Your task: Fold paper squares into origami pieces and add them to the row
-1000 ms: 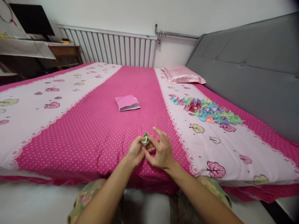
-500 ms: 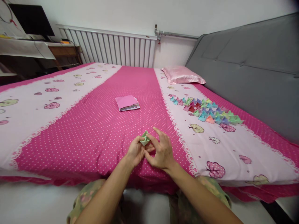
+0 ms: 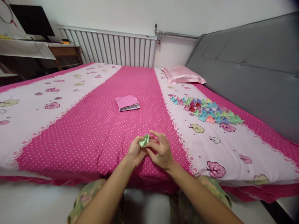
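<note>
A small light green folded-paper boat point(image 3: 144, 141) is held between my hands above the near edge of the bed. My left hand point(image 3: 135, 151) grips it from the left, thumb on its upper side. My right hand point(image 3: 161, 151) pinches its lower right side with thumb and fingertips, and its index finger is raised and curved over. Fingers cover part of the paper. Beyond my hands lies a stack of square paper point(image 3: 127, 103) with a pink sheet on top. Several coloured folded-paper boats point(image 3: 203, 115) stand grouped to the right.
The bed point(image 3: 93, 130) has a pink and white patterned sheet. A pink pillow point(image 3: 183, 74) lies near the grey headboard point(image 3: 252, 62) at the right. Behind stand a white radiator point(image 3: 112, 46) and, at the left, a desk point(image 3: 63, 51) with a monitor point(image 3: 31, 20).
The green paper boat has turned and tilted, showing more of its open face. My right fingers have closed onto its lower right side; my left hand has barely moved.
</note>
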The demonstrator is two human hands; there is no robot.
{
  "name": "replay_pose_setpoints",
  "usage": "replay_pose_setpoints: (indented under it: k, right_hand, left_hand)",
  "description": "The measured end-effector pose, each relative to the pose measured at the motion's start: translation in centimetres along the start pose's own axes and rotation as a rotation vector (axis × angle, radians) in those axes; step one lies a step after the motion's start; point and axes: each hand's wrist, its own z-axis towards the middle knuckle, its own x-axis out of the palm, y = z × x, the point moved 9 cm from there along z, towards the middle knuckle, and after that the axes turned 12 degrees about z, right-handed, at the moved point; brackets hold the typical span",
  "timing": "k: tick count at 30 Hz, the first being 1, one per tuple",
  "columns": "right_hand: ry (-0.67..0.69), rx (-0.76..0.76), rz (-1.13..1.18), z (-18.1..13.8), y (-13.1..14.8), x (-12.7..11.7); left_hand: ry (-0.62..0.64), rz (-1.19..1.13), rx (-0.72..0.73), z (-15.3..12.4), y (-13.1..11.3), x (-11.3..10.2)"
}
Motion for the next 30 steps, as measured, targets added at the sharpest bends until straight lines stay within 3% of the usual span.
replay_pose_setpoints:
  k: [7,17,30]
  right_hand:
    - [-0.025,-0.012,0.086,0.0,-0.1,0.0]
    - [-0.045,0.105,0.033,0.2,-0.3,-0.8]
    - [-0.038,0.097,0.025,0.1,-0.7,-0.5]
  left_hand:
    - [-0.037,-0.008,0.005,0.2,0.3,-0.3]
    - [-0.109,-0.030,0.023,-0.1,0.2,-0.7]
    - [0.006,-0.121,0.069,0.0,-0.1,0.3]
